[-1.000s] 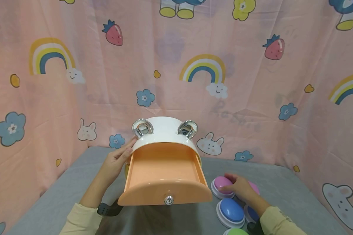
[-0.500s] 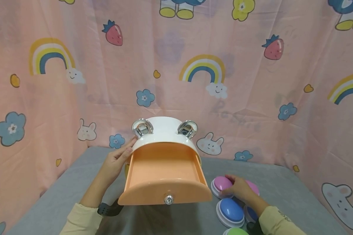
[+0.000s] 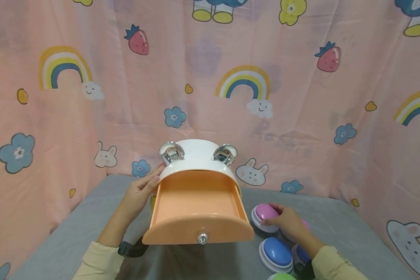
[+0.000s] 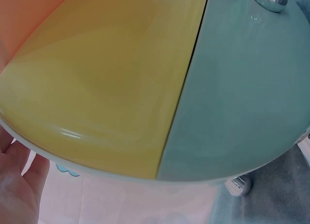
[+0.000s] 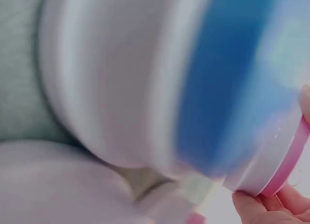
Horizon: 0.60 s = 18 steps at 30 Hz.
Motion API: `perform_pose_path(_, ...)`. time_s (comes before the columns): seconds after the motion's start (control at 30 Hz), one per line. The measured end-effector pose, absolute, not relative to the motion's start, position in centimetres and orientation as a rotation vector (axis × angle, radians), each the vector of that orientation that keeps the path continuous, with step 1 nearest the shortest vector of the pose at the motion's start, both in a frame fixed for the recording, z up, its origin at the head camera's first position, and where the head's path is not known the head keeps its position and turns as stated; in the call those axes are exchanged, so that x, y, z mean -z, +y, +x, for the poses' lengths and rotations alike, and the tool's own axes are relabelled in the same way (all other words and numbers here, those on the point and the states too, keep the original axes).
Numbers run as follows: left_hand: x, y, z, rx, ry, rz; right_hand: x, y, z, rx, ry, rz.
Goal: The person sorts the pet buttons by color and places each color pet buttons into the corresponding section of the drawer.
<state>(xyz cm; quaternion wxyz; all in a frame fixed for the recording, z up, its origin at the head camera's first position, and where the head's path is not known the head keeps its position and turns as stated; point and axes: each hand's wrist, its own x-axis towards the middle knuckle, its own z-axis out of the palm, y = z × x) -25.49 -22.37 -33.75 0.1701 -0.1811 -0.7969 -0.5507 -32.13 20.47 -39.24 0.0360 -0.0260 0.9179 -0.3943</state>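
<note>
My right hand (image 3: 291, 225) grips a pink button (image 3: 265, 211), right of the drawer (image 3: 176, 232); left hand (image 3: 137, 196), fingers extended, touches white case (image 3: 197, 153).

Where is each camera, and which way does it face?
Head: on the head, facing forward and down at an orange drawer; left hand and right hand show.
Left wrist: on that wrist, facing a yellow panel and green panel; left fingers show.
Right wrist: on that wrist, facing a blue button; right fingers show.
Head and right wrist share the pink button the right hand holds.
</note>
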Motion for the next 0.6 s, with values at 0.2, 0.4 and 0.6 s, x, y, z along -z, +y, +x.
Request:
perform_pose_path(0.2, 33.7, -22.3, -25.5, 1.556, -2.264, -0.499, 36.9, 20.2, -31.5, 1.194, 2.841, -0.081)
perform_pose_path(0.4, 33.7, -22.4, -25.6, 1.558, -2.259, -0.506, 34.4, 20.2, -30.2, 1.188, 2.832, -0.111)
perform_pose_path(0.6, 33.8, -22.4, -25.6, 1.552, -2.267, -0.502, 32.8, 20.1, -29.3, 1.184, 2.833, -0.140)
